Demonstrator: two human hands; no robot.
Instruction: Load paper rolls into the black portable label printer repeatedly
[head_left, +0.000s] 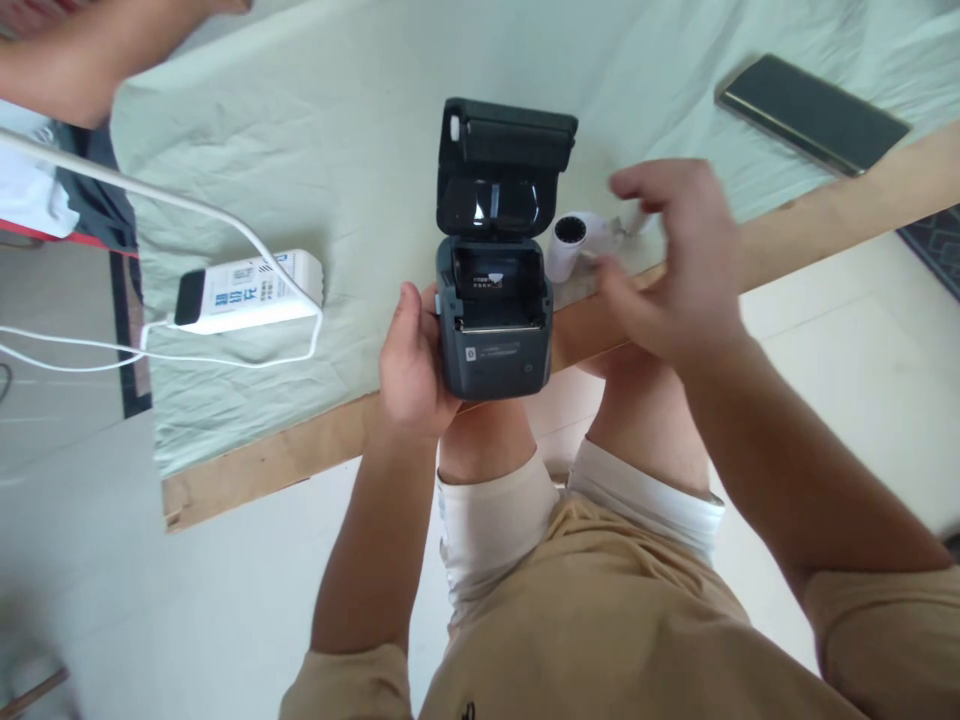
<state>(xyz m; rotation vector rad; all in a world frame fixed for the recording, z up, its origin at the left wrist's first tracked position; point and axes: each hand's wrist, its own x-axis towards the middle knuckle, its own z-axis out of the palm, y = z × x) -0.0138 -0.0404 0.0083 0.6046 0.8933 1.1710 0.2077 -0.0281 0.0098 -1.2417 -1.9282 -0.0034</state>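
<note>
A small dark label printer (495,360) rests in my left hand (411,365), the thumb along its left side and the fingers partly hidden beneath. Its lid (499,165) is swung up, and the paper bay inside looks vacant. Right of the printer stands a white paper roll (560,258) with a dark core, close against the printer's side. My right hand (679,255), smeared by motion, is just beyond the roll with thumb and forefinger apart. Between them lies a blurred, whitish, partly clear scrap (628,225) that I cannot identify.
A white power bank (255,290) with a white cable (187,200) lies on the pale green cloth (360,150). At the upper right is a dark phone (817,112). Another person's arm (97,60) reaches in at upper left. The table's wooden edge (277,450) runs before my knees.
</note>
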